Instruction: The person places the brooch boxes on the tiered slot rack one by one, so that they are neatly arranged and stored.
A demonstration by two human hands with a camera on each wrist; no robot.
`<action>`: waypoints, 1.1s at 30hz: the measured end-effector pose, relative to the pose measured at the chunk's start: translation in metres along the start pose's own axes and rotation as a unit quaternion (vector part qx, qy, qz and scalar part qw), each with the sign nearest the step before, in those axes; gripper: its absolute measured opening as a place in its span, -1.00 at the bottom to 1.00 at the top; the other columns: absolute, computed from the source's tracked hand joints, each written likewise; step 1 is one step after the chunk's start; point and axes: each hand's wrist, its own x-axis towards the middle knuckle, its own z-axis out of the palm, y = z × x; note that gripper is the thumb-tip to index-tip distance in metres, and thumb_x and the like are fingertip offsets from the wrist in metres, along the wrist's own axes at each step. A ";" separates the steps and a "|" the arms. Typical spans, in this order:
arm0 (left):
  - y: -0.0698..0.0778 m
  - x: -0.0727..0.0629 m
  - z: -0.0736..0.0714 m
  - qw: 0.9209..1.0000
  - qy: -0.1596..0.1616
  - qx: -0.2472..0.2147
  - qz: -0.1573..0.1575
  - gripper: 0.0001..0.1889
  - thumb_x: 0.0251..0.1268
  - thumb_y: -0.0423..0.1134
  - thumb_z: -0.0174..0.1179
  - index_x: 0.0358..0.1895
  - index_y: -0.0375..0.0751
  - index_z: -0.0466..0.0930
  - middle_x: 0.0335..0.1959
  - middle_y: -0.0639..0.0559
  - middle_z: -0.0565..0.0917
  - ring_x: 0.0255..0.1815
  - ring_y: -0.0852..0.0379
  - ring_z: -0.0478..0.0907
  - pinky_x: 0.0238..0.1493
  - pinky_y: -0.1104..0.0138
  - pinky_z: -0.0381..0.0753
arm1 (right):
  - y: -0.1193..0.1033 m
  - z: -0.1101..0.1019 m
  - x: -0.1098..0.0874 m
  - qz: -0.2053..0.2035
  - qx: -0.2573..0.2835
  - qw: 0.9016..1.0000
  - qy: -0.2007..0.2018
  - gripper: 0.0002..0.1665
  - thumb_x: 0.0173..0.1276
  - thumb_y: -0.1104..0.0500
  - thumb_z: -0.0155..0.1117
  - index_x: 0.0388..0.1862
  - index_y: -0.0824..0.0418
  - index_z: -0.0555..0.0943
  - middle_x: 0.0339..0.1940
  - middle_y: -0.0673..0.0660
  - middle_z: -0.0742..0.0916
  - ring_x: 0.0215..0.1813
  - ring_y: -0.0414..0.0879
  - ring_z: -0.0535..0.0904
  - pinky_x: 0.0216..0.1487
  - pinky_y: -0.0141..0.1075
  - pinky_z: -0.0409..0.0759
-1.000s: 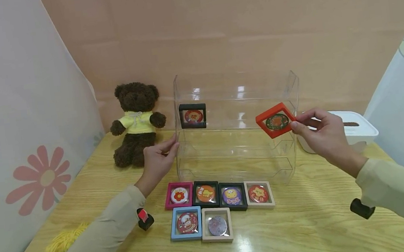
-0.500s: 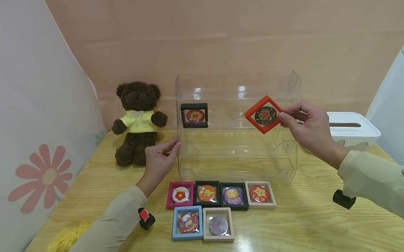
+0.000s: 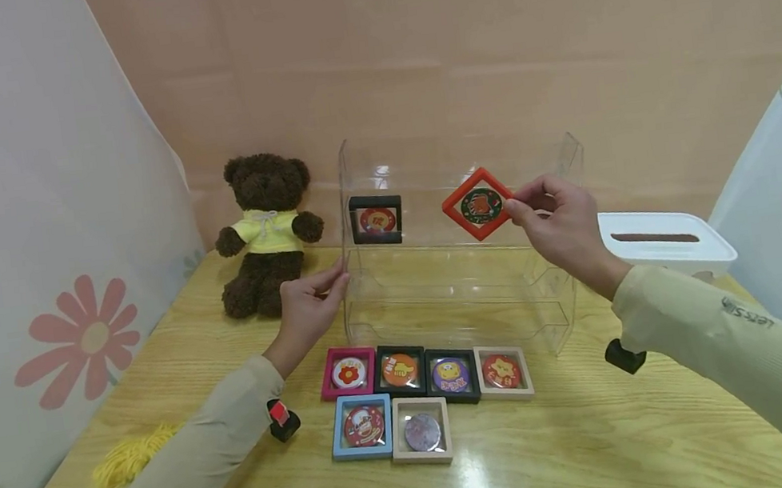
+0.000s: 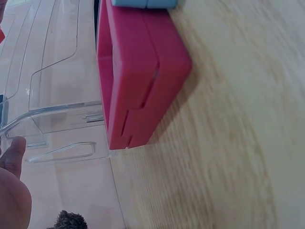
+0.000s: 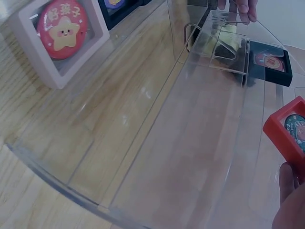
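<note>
My right hand [image 3: 566,226] pinches one corner of a red square display frame [image 3: 479,204] with a round green-and-red badge inside. It holds the frame tilted like a diamond, in front of the upper part of a clear acrylic shelf rack [image 3: 455,301]. The red frame [image 5: 281,131] also shows at the right of the right wrist view. On the left, my left hand [image 3: 307,311] pinches the rack's side edge between thumb and fingers. A black frame [image 3: 377,220] with a red badge stands at the left of an upper shelf.
Several framed badges lie before the rack, among them a pink frame [image 3: 348,373], a blue frame [image 3: 361,427] and a beige frame [image 3: 420,431]. A brown teddy bear [image 3: 268,234] sits left, a white tissue box [image 3: 665,237] right. Yellow yarn [image 3: 133,458] lies near the left sleeve.
My right hand has carried the red frame left and upward, in front of the rack, turning it onto a corner. My left hand has stayed at the rack's edge.
</note>
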 end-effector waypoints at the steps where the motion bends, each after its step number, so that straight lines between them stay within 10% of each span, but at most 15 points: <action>1: 0.000 0.000 0.000 1.000 0.000 -0.001 -0.001 -0.77 0.17 -0.60 0.21 -0.09 -0.61 0.59 -0.22 -0.37 0.64 -0.36 -0.15 0.67 -0.47 0.47 0.61 | -0.001 0.001 0.001 -0.003 -0.006 1.000 -0.002 -0.79 0.29 0.25 0.32 -0.25 0.42 0.57 -0.28 0.20 0.67 -0.30 -0.29 0.64 -0.26 -0.50 0.59; 33: -0.006 -0.002 0.001 1.000 0.000 -0.011 0.002 -0.80 0.16 -0.62 0.20 -0.12 -0.63 0.59 -0.22 -0.38 0.63 -0.37 -0.18 0.67 -0.44 0.46 0.61 | -0.011 0.044 0.026 -0.048 -0.062 0.994 -0.074 -0.86 0.29 0.31 0.31 -0.24 0.38 0.56 -0.22 0.20 0.61 -0.18 0.03 0.61 -0.18 -0.14 0.64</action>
